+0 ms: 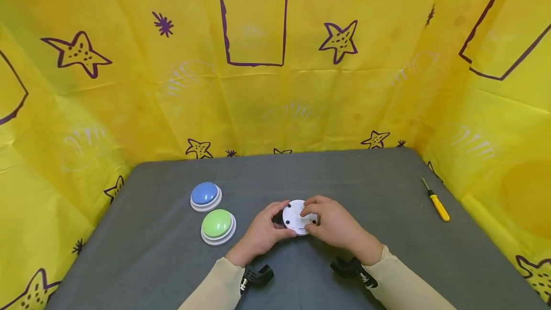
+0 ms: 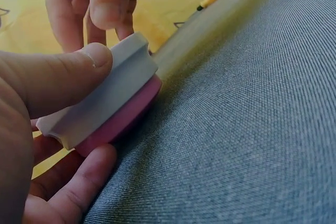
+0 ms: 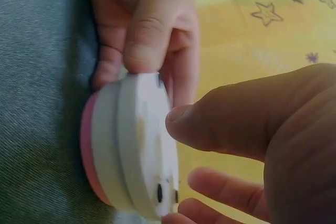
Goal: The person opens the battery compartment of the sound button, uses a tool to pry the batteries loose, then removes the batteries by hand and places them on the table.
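A round white push-button buzzer [image 1: 294,223] is turned over, its underside with speaker holes and small dark feet facing up. Its pink dome [image 2: 126,116] points down at the cloth in the left wrist view. My left hand [image 1: 263,232] grips the buzzer by its side, thumb on the white base and fingers underneath. Over the underside hovers my right hand [image 1: 335,221], thumb and fingers spread apart and loosely bent. In the right wrist view, the right thumb [image 3: 210,119] overlaps the white base, with the other fingers close to its lower edge.
To the left stand a blue-domed buzzer [image 1: 204,193] and a green-domed buzzer [image 1: 216,223], both upright. A yellow-handled screwdriver [image 1: 439,207] lies near the right edge of the grey table [image 1: 370,181]. Yellow patterned cloth [image 1: 258,104] hangs around the table.
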`<state>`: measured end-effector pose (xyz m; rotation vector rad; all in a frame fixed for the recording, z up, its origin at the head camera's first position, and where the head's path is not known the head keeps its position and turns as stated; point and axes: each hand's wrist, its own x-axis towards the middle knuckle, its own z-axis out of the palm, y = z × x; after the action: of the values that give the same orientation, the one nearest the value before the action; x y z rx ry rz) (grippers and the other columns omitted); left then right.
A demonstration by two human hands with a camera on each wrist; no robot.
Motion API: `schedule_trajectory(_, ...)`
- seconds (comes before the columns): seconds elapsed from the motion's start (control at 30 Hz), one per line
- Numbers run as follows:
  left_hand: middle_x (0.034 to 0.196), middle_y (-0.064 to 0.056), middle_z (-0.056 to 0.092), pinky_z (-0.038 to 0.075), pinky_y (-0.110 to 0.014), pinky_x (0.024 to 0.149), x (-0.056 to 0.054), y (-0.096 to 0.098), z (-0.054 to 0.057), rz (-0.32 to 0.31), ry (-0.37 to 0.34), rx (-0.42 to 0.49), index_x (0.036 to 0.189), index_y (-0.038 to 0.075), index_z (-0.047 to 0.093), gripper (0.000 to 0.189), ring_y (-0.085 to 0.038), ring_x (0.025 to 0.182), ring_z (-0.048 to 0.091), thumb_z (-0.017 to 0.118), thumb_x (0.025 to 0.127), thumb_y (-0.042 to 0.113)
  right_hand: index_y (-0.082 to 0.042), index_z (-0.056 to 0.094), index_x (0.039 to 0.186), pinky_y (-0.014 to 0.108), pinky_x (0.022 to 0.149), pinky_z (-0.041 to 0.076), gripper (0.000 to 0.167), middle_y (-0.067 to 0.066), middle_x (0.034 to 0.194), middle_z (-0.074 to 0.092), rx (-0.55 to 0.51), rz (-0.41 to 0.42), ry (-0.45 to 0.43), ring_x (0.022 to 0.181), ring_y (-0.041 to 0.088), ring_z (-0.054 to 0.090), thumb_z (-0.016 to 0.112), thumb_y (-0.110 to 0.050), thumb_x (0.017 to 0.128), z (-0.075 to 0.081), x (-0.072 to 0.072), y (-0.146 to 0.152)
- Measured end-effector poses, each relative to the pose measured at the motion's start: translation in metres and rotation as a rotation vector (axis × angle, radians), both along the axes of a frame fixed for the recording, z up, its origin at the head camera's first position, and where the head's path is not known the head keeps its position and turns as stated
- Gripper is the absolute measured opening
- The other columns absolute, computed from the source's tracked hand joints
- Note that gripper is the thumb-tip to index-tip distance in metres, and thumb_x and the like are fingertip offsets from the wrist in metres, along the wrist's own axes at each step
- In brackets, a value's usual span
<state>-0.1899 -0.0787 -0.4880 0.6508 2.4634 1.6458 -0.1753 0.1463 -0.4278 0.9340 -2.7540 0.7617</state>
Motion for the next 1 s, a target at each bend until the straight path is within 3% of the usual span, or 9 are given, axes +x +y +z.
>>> schedule_trajectory(0.37, 0.136, -0.009, 0.052, 0.055, -0.032, 0.082, -0.001, 0.0026, -0.0029, -0.005, 0.029, 0.071, 0.144, 0.001, 0.051, 0.078, -0.02, 0.097, 0.063, 0.089, 0.077, 0.017, -0.015, 0.08, 0.087, 0.042, 0.082, 0.052, 0.007, 0.005, 0.105, 0.068, 0.068, 0.013, 0.117, 0.095, 0.024, 0.063, 0.08, -0.016, 0.08, -0.0089, -0.0013, -0.0042)
schedule_trajectory(0.63, 0.136, -0.004, 0.052, 0.055, -0.031, 0.08, -0.0003, 0.0028, -0.0036, -0.002, 0.035, 0.059, 0.144, 0.004, 0.051, 0.078, -0.017, 0.09, 0.063, 0.089, 0.077, 0.018, -0.016, 0.081, 0.085, 0.039, 0.079, 0.054, 0.007, 0.003, 0.103, 0.07, 0.118, 0.007, 0.165, 0.092, 0.022, 0.065, 0.08, -0.018, 0.079, -0.0102, -0.0008, -0.0059)
schedule_trajectory(1.0, 0.134, -0.003, 0.052, 0.053, -0.03, 0.078, 0.0008, 0.004, -0.0052, -0.01, 0.07, 0.045, 0.145, 0.003, 0.05, 0.08, -0.02, 0.084, 0.062, 0.089, 0.077, 0.019, -0.017, 0.078, 0.073, 0.037, 0.069, 0.056, 0.005, 0.003, 0.091, 0.073, 0.192, 0.062, 0.316, 0.088, 0.017, 0.068, 0.075, -0.013, 0.075, -0.0101, 0.003, -0.0111)
